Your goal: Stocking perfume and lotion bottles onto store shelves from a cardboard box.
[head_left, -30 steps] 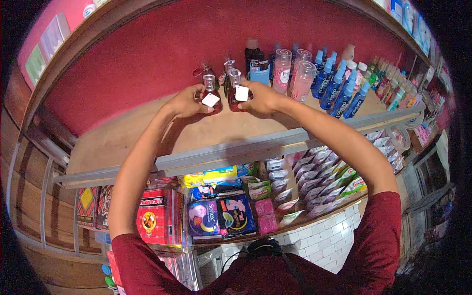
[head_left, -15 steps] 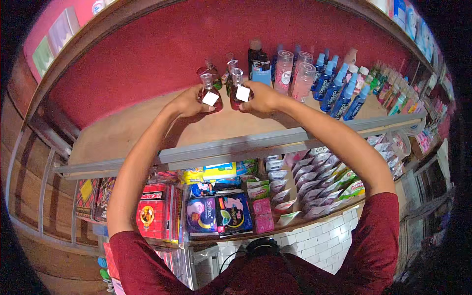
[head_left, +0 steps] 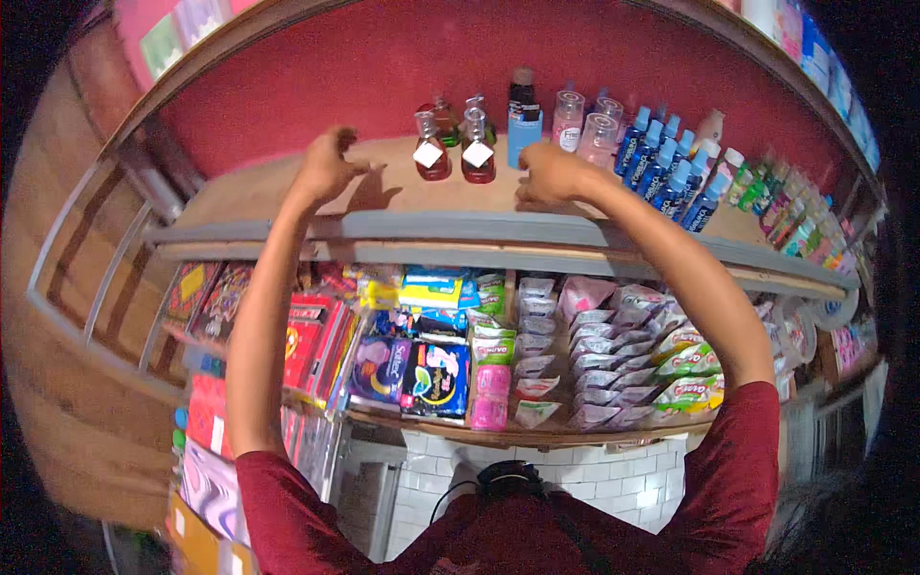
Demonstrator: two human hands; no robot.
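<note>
We mark the left hand (head_left: 331, 171) spread, empty, over the wooden shelf's (head_left: 254, 182) left half; right hand (head_left: 560, 178) loosely curled at its middle, thumb apart, apparently empty, overlapping a blue pack (head_left: 524, 139); contact unclear. Flask-shaped red glass bottles (head_left: 480, 171), white-tagged, stand mid-shelf between hands. Plastic blue spray bottles (head_left: 636, 146) sit shelf-right; glossy sachets (head_left: 596, 359) below it.
</note>
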